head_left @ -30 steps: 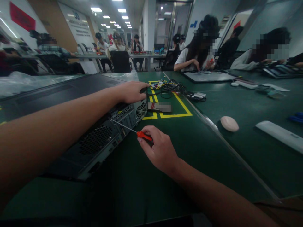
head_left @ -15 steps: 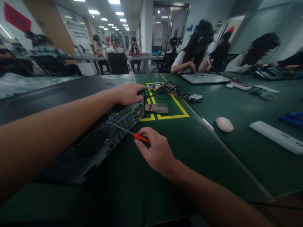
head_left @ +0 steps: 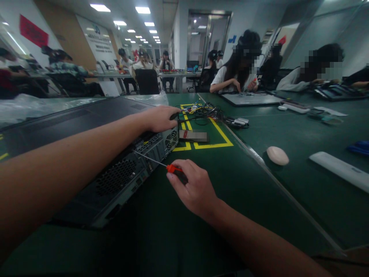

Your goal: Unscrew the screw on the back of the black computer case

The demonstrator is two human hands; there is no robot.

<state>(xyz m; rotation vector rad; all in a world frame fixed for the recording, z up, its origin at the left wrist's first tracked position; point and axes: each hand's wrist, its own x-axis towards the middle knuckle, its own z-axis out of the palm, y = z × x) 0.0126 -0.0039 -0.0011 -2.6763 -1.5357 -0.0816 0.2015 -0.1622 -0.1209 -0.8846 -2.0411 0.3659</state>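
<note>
A black computer case (head_left: 95,154) lies flat on the green table (head_left: 219,200), its vented rear panel facing me. My left hand (head_left: 160,118) rests over the far top corner of the case, fingers curled down on its edge. My right hand (head_left: 193,188) is closed round the red handle of a screwdriver (head_left: 161,163). The thin metal shaft points left and its tip touches the rear panel of the case.
A yellow taped rectangle (head_left: 215,144) holds a tangle of cables (head_left: 207,111) and a small labelled card. A pale mouse (head_left: 277,155) and a white keyboard (head_left: 340,169) lie to the right. Other people work at tables beyond. Clear plastic wrap lies far left.
Both hands stay in place on the case and the screwdriver. The view has shifted slightly, nothing else has moved.
</note>
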